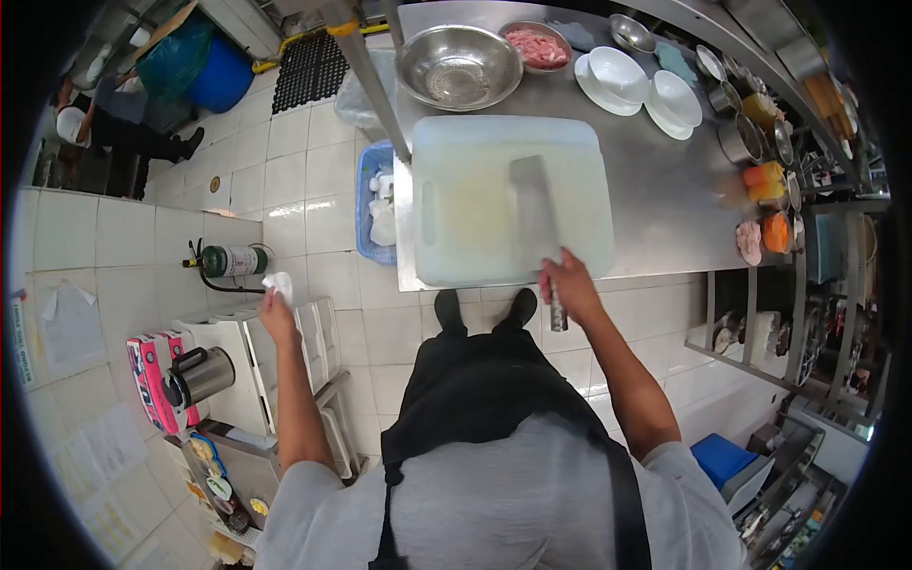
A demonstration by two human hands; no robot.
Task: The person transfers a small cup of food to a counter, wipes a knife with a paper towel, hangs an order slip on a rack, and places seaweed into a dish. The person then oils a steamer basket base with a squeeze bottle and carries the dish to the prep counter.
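My right hand [574, 283] is closed around the handle of a cleaver [535, 204]. Its broad blade, a little blurred, is over the pale cutting board [465, 247] at the front of the steel table; whether it touches the board I cannot tell. Faint yellowish stains mark the board's middle. Out to the left, well away from the table, my left hand [276, 316] pinches a crumpled white wipe [278, 283], paper or cloth.
On the steel table [655, 209] are a large metal bowl [460, 68], a bowl of raw meat [536, 47] and white bowls [617, 74]. A blue basket [365, 214] adjoins its left side. A fire extinguisher [233, 260] and a steel jug [201, 378] are left. Another person [123, 128] is far left.
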